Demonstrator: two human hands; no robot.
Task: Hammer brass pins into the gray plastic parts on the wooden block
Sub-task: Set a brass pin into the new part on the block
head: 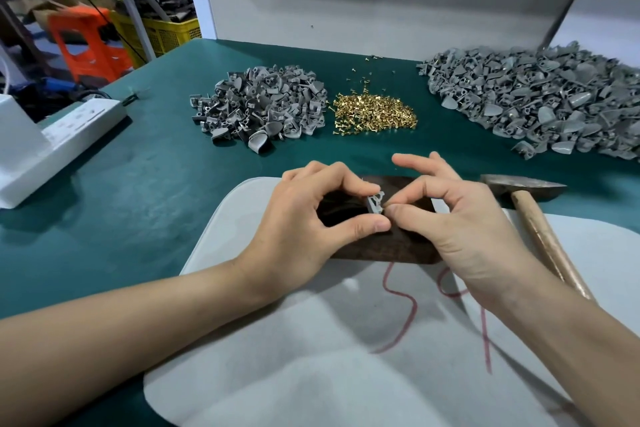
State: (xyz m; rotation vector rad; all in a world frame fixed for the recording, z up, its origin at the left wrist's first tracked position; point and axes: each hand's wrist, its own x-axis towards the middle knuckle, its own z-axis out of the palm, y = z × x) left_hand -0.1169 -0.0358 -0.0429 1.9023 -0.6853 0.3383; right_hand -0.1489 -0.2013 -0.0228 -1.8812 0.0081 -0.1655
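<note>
**Fig.** Left hand pinches gray plastic part above wooden block; right hand pinches at it (presumably a brass pin, too small to tell). Seat pin straight before taking hammer.

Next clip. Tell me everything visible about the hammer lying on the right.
The hammer has a dark, worn-looking metal head and a light wooden handle. It lies flat, right of the dark wooden block, head on the green table cover, handle running toward the person over the pale gray sheet. Its end is hidden behind the right forearm. Nothing grips it; the right hand works beside it.
</note>
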